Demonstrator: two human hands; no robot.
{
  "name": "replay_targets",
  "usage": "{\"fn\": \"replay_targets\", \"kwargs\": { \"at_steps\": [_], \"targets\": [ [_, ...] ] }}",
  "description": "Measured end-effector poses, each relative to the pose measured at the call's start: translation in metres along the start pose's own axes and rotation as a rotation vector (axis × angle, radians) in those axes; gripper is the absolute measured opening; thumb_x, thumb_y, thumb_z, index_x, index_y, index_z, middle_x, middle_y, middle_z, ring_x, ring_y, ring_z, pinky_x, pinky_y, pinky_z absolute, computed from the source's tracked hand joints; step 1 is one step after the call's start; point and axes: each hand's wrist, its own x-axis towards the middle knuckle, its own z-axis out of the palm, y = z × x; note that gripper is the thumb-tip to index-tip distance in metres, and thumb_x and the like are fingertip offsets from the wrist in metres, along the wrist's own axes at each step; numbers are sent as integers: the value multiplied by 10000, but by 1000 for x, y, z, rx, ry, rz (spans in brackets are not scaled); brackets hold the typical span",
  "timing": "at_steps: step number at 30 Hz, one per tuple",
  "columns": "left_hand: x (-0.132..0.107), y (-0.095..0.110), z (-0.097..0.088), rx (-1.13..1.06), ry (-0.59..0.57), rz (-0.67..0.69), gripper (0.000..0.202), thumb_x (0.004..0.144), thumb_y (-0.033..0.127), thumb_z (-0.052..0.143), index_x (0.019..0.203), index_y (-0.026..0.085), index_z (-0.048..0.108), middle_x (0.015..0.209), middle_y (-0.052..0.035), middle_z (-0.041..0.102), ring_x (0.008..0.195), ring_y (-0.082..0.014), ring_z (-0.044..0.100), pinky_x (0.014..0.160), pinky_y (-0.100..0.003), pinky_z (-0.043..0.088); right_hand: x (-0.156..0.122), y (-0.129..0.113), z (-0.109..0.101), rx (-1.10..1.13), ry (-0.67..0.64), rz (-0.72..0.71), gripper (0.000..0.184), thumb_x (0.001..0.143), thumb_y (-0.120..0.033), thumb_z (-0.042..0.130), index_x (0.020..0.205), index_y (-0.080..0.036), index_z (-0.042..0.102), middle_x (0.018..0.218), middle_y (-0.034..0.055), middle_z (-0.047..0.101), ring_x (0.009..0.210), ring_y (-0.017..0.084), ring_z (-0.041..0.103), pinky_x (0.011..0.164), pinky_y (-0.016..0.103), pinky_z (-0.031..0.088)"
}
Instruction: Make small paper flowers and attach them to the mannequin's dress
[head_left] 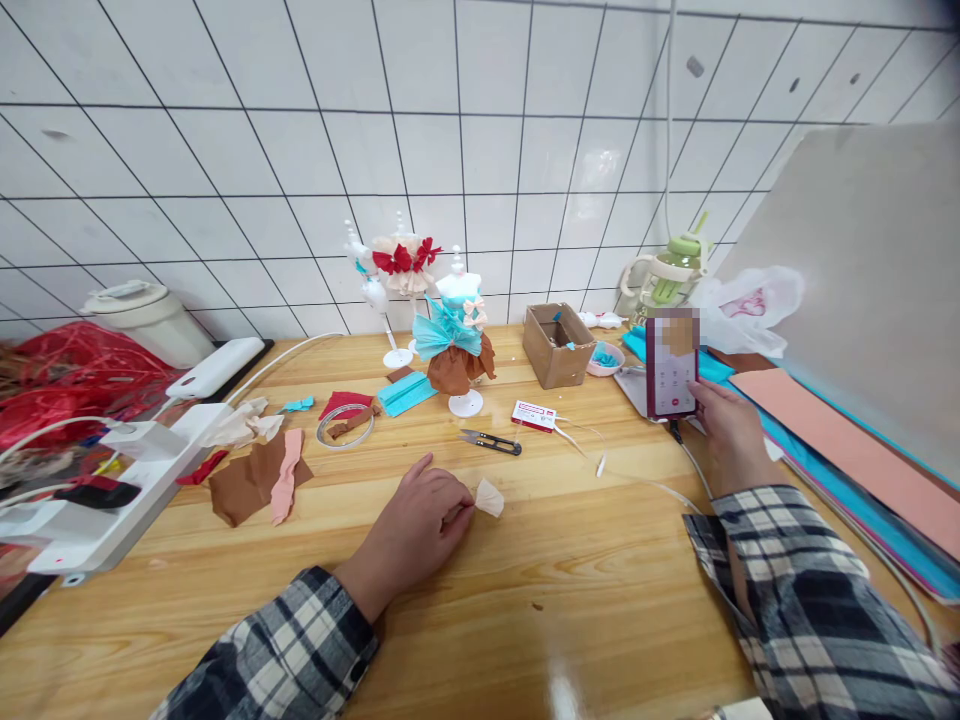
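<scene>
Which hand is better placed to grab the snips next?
Probably the left hand: it is nearer the snips, right at the pale scrap, while the right hand holds the phone.

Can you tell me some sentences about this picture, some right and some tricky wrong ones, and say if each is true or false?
1. The right hand holds a phone. True.
2. The left hand holds the small scissors. False: it has a cream scrap at its fingertips, and the small scissors lie on the table.
3. The cardboard box is open at the top. True.
4. The skirt on the front doll stand is green. False: it is brown, with blue above it.
5. The red bows are on a doll figure farther back. True.
</scene>
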Motion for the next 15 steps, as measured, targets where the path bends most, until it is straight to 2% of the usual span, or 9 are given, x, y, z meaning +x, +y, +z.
{"fn": "replay_targets", "kwargs": {
  "at_steps": [4,7,10,13,15],
  "targets": [
    [0,0,-1,5,-9,-2,144,872,222,450,821,219,585,768,19,638,805,-145,592,1108,-488,221,-5,-10,-4,25,-80,99,199,765,-188,575,927,-161,688,885,60,715,703,129,669,561,206,537],
    [1,-1,-1,6,-10,-1,147,874,223,447,827,222,586,787,18,645,817,-146,594,1112,-492,211,-13,-18,-7,5,-126,150,295,816,-176,425,967,-151,677,935,96,713,746,158,681,626,271,549],
    [2,-1,-1,13,-9,-5,149,876,226,447,828,221,588,793,18,646,821,-145,595,1115,-488,209,-22,-19,-5,-89,-135,154,302,794,-156,425,979,-120,661,903,133,709,739,188,682,673,328,548],
    [2,-2,-1,18,-5,-3,148,873,224,451,829,221,593,793,18,647,823,-146,597,1115,-482,216,-29,-16,-3,-284,-182,60,263,768,-144,458,909,-95,674,806,161,706,689,217,678,642,346,543],
    [3,-2,-1,18,3,-6,148,869,221,456,826,220,598,798,16,653,820,-147,600,1111,-482,228,-34,-18,-3,-465,-180,-116,275,775,-152,448,902,-101,687,799,165,708,701,230,671,655,358,537]
  ]
}}
